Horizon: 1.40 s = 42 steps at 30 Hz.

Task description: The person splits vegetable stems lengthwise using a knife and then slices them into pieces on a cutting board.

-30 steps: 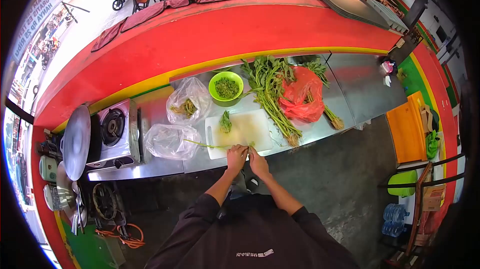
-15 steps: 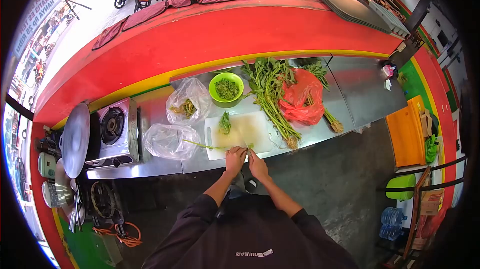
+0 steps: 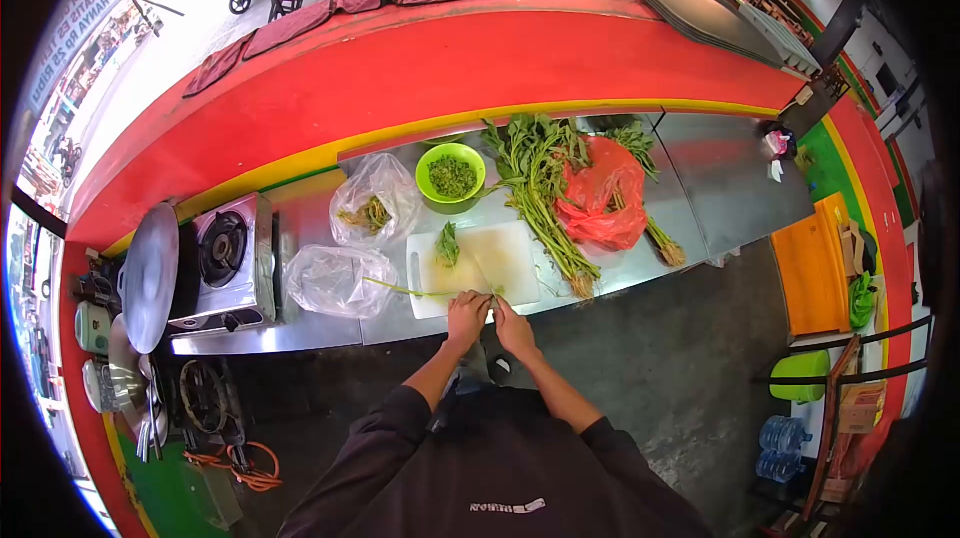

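At the front edge of the white cutting board [image 3: 418, 263], my left hand [image 3: 468, 318] is closed on a thin green stem [image 3: 395, 287] that sticks out to the left. My right hand [image 3: 513, 329], right beside it, is closed round a knife [image 3: 482, 273], whose thin blade points up and left over the board. A leafy piece [image 3: 447, 245] lies on the board's left part. Behind the board is a green bowl [image 3: 451, 178] of chopped greens. Long leafy stalks [image 3: 545, 203] lie to the right, next to a red plastic bag [image 3: 603, 200].
Two clear plastic bags [image 3: 341, 281] lie left of the board, the rear one with stems in it. Farther left is a gas stove [image 3: 224, 258] with a large round lid [image 3: 150, 278] beside it. A red wall [image 3: 420, 68] runs behind the metal counter [image 3: 735, 178].
The view has shifted slightly. The knife blade now shows more plainly, tilted up and left over the board. Both hands stay close together at the board's front edge.
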Each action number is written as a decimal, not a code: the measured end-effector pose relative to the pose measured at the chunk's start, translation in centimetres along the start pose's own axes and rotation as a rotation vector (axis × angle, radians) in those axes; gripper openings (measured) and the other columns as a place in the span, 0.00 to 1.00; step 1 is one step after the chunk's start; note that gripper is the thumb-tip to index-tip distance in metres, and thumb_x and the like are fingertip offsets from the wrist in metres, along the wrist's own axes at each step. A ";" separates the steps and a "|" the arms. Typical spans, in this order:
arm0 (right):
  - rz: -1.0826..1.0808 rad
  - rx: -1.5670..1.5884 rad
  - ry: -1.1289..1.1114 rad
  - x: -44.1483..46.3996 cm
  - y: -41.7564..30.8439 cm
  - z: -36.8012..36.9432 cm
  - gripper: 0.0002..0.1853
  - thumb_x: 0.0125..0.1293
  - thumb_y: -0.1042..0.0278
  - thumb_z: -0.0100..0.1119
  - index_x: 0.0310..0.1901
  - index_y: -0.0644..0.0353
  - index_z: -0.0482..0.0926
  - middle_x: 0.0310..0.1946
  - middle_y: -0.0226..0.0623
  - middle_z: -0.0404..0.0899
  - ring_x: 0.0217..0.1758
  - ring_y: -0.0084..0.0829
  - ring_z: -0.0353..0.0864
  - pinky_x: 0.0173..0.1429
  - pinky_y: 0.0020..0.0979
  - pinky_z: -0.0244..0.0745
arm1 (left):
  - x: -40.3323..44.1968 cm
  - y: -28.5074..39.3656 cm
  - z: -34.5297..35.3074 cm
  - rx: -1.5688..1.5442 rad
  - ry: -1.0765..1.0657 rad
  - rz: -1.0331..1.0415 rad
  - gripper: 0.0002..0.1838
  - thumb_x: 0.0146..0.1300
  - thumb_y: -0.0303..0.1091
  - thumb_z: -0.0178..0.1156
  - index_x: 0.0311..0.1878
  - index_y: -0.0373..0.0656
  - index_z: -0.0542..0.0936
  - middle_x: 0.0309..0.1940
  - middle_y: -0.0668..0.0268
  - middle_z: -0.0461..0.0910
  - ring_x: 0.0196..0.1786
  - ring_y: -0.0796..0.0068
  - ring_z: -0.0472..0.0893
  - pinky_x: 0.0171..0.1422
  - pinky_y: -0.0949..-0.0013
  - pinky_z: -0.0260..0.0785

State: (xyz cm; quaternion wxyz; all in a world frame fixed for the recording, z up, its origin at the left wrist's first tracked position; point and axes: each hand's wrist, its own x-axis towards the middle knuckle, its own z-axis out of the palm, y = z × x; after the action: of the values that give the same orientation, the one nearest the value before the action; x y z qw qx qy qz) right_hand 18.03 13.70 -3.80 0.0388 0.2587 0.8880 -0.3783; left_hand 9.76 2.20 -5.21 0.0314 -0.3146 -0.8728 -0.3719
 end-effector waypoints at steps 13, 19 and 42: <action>0.012 0.025 -0.039 0.7 -0.5 0.0 0.23 0.75 0.53 0.45 0.69 0.44 0.69 0.37 0.59 0.83 0.42 0.63 0.82 0.47 0.58 0.77 | -0.1 -0.7 0.5 0.009 0.015 -0.036 0.07 0.62 0.36 0.64 0.42 0.50 0.87 0.36 0.70 0.82 0.43 0.65 0.80 0.47 0.58 0.66; 0.014 -0.001 -0.005 -0.2 -0.8 -0.2 0.23 0.75 0.53 0.47 0.69 0.42 0.69 0.37 0.58 0.83 0.40 0.62 0.83 0.46 0.58 0.77 | -0.2 -0.3 0.1 0.021 -0.015 -0.028 0.08 0.62 0.36 0.64 0.43 0.50 0.87 0.36 0.70 0.82 0.43 0.65 0.80 0.48 0.58 0.66; 0.006 0.010 -0.021 0.7 -1.2 0.2 0.22 0.75 0.53 0.46 0.69 0.41 0.69 0.37 0.60 0.83 0.41 0.63 0.82 0.46 0.58 0.77 | -0.1 -1.1 0.0 -0.023 -0.027 0.014 0.09 0.63 0.36 0.63 0.45 0.49 0.86 0.37 0.69 0.82 0.43 0.65 0.80 0.47 0.59 0.67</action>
State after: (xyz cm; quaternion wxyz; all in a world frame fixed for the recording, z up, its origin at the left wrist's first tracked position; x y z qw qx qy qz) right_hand 16.76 13.19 -3.32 0.0480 0.2574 0.8849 -0.3852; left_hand 9.16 1.55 -5.95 0.0189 -0.3261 -0.8665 -0.3773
